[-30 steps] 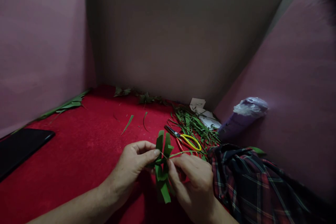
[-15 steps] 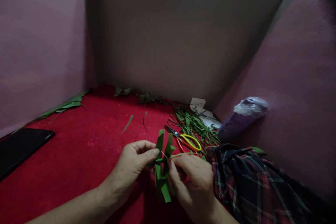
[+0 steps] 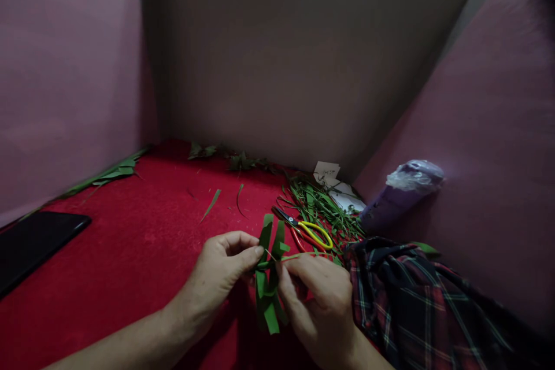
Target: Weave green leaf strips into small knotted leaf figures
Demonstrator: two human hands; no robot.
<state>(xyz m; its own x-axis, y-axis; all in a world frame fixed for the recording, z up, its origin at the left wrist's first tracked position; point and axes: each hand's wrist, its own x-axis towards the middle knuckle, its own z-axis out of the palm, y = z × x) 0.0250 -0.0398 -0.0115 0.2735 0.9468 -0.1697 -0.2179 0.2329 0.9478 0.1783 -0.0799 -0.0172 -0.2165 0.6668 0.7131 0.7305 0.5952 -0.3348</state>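
Observation:
Between my hands is a small figure of folded green leaf strips [image 3: 267, 289], its flat ends sticking up and down. My left hand [image 3: 217, 272] pinches its left side between thumb and fingers. On the other side my right hand [image 3: 318, 295] is closed, thumb and forefinger pressed together on a thin leaf strip at the figure's right edge. A fine pale strand [image 3: 269, 254] spans the gap between the two pinches. One long thin strip [image 3: 306, 254] runs right over the right hand. The curled fingers of both hands are partly hidden.
Scissors [image 3: 303, 228] with yellow and red handles lie just beyond my hands on the red cloth [image 3: 143, 243]. Behind them are a heap of leaf scraps [image 3: 323, 205] and white papers [image 3: 344, 193]. A black phone-like slab [image 3: 39, 243] lies left; a purple container [image 3: 390, 199] leans right, near plaid cloth [image 3: 416, 300].
Almost nothing differs. The lower ends of the leaf figure have shifted very slightly left; both hands keep their grip in the same place.

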